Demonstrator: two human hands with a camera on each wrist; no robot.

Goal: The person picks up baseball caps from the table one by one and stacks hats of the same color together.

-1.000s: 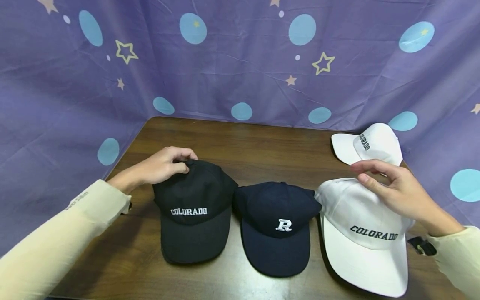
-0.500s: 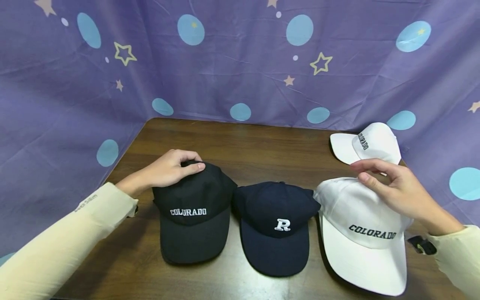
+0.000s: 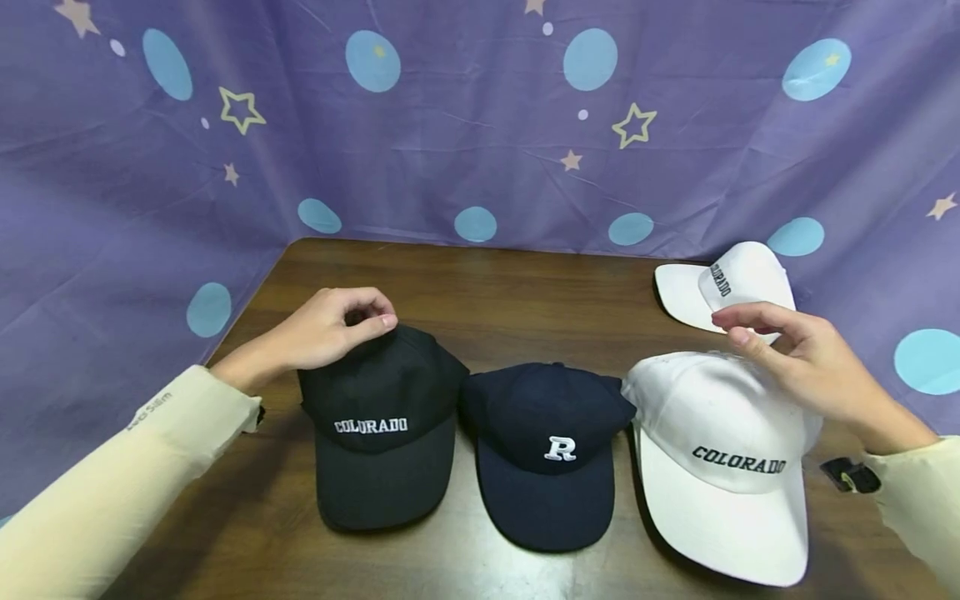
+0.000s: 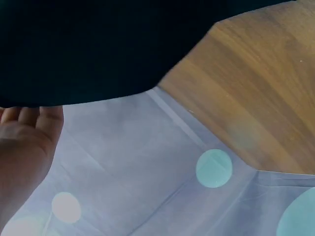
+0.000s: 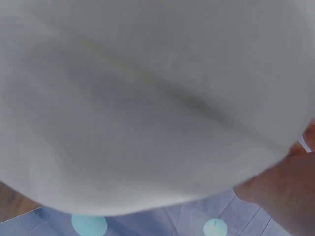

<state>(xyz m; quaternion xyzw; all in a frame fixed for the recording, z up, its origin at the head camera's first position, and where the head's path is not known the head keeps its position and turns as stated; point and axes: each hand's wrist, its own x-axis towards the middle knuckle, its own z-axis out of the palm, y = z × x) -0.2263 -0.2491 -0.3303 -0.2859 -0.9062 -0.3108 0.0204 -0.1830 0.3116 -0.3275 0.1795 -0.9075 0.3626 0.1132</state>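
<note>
My left hand [image 3: 333, 329] is at the top of a black cap [image 3: 382, 475] with white COLORADO lettering, thumb and fingertips loosely curved right by its crown. In the left wrist view, the dark cap [image 4: 98, 49] hides the fingertips of that hand [image 4: 27, 142]. My right hand [image 3: 802, 358] hovers over the crown of a white cap [image 3: 727, 525] with black COLORADO lettering, fingers relaxed and thumb apart. The white crown [image 5: 147, 123] fills most of the right wrist view, partly covering the hand [image 5: 285, 191]. Between both caps lies a navy cap [image 3: 543, 508] with a white R.
A second white COLORADO cap [image 3: 742, 275] sits at the back right corner of the brown wooden table [image 3: 465, 292], behind my right hand. A purple curtain [image 3: 450, 150] with stars and blue ovals closes off the back and sides.
My left hand first slid forward over the black cap's crown, then drew back left and up. My right hand has risen slightly from the white cap. The caps stay in their row.
</note>
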